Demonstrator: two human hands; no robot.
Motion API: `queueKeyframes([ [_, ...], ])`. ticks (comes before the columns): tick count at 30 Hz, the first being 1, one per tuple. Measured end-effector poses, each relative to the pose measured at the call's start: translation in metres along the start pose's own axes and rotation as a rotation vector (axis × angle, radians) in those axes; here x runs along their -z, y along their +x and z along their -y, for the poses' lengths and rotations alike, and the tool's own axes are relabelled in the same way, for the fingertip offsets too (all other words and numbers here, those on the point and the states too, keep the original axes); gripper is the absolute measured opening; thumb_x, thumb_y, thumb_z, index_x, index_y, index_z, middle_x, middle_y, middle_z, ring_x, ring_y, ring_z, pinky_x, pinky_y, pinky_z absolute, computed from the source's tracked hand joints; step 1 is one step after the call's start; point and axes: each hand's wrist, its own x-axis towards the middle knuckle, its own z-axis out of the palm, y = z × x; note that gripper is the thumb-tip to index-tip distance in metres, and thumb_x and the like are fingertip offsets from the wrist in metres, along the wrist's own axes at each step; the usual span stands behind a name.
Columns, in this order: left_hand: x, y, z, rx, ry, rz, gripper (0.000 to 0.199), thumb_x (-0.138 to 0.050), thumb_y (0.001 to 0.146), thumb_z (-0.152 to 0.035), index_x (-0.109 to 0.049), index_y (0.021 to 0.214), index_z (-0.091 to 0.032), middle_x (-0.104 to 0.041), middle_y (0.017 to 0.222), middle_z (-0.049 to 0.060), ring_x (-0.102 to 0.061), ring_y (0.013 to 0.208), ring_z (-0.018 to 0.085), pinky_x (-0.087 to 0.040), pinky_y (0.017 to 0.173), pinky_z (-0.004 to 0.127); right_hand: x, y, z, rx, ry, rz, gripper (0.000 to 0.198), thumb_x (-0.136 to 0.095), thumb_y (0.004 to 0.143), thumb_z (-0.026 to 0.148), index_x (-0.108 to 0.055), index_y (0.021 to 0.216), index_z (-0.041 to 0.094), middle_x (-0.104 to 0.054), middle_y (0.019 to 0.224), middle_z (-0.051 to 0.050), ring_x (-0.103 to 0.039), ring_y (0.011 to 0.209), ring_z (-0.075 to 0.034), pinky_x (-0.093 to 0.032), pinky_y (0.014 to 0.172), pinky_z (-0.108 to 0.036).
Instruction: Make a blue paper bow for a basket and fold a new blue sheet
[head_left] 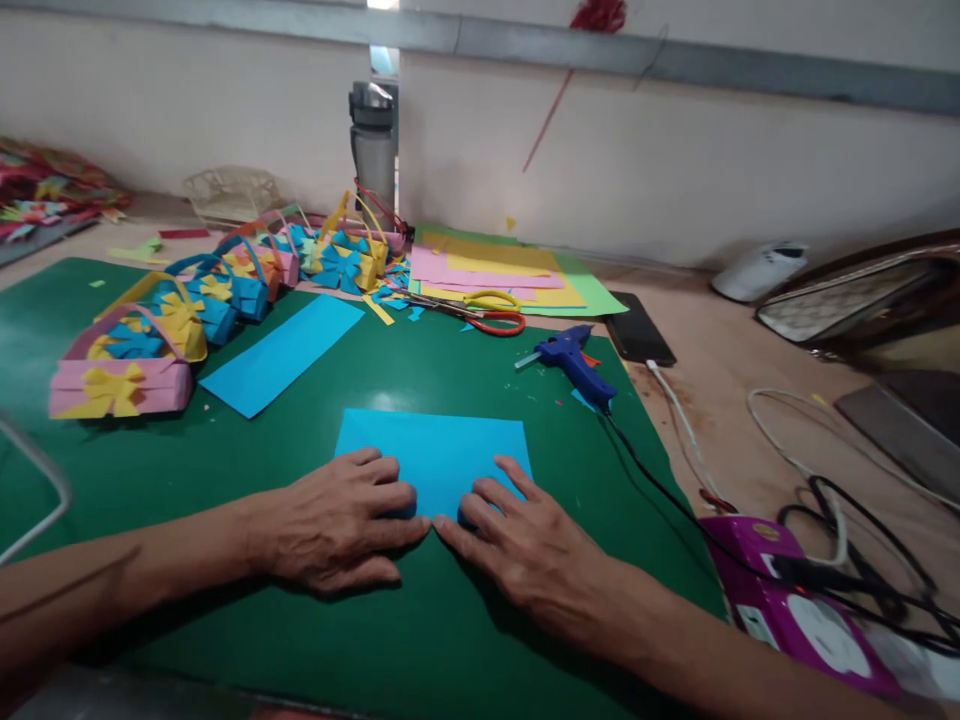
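Observation:
A blue sheet of paper (442,450) lies on the green mat in front of me. My left hand (349,520) rests on its left part, fingers partly bent, the index finger reaching along the near edge. From the other side my right hand (517,530) presses on the paper with its fingers spread. The two hands nearly meet at the middle of the near edge, and they hide the paper's lower corners. Whether that edge is folded I cannot tell. Farther left lies a blue paper strip (283,355).
Several small paper baskets (124,388) with bows line the left. Behind are scissors (495,312), stacked coloured paper (510,270) and a bottle (373,150). On the right lie a blue glue gun (576,365), its cord, a phone (640,328) and a purple power box (802,600).

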Motion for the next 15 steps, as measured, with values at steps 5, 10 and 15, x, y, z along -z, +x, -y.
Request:
queueKeyframes([
  [5,0.004,-0.014,0.001,0.018,0.000,-0.019,0.029,-0.041,0.094,-0.036,-0.053,0.113,-0.018,-0.058,0.103,0.010,-0.046,0.084,0.023,-0.036,0.074,0.040,0.000,-0.020,-0.009,-0.045,0.026,-0.011,0.031,-0.045,0.087,0.017,-0.056,0.116,0.017,-0.062,0.088,-0.007,-0.052,0.087,-0.024,-0.029,0.093,-0.051],
  [10,0.006,-0.037,0.005,0.043,0.062,-0.086,0.024,-0.044,0.093,-0.028,-0.054,0.112,-0.018,-0.059,0.105,0.010,-0.049,0.089,0.024,-0.037,0.081,0.041,0.001,-0.049,-0.015,-0.125,-0.039,-0.098,0.036,-0.030,0.090,0.011,-0.058,0.111,0.018,-0.064,0.088,-0.008,-0.054,0.089,-0.025,-0.026,0.094,-0.052],
  [15,0.006,-0.060,0.006,0.119,0.109,-0.106,0.023,-0.047,0.091,-0.024,-0.056,0.112,-0.020,-0.060,0.106,0.010,-0.051,0.093,0.024,-0.040,0.083,0.041,0.006,-0.067,-0.018,-0.122,-0.127,-0.154,0.041,-0.024,0.090,0.008,-0.059,0.108,0.021,-0.065,0.086,-0.006,-0.056,0.088,-0.023,-0.026,0.092,-0.048],
])
